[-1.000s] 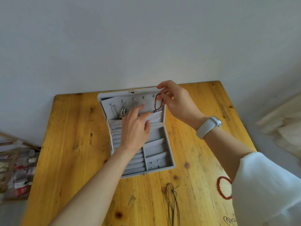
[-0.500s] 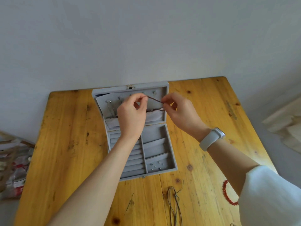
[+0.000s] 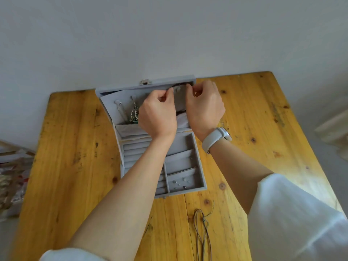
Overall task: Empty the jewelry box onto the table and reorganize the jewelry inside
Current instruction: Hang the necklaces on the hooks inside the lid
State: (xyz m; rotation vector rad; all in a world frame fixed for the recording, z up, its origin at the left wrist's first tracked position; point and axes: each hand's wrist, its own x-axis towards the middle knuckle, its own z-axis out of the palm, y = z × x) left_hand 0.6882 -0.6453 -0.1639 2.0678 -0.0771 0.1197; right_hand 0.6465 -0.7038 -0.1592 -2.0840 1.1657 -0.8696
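Both hands, left hand [image 3: 157,112] and right hand [image 3: 204,104], pinch a dark bracelet [image 3: 177,85] at the jewelry box [image 3: 197,166] lid; a cord [image 3: 202,232] lies near the desk's [image 3: 75,166] front edge, so reorganizing looks unfinished.

- The dark bracelet [image 3: 178,85] at the far right of the jewelry box [image 3: 199,166] lid is mostly covered by the left hand [image 3: 157,113] and right hand [image 3: 205,106]; the fingers' grip on it cannot be made out.
- The small studs [image 3: 179,182] in the near right compartment are too small to be identified.
- The cord [image 3: 202,232] on the tabletop [image 3: 75,166] is cut off by the near edge.
- The clutter [image 3: 11,176] at the left is blurred.
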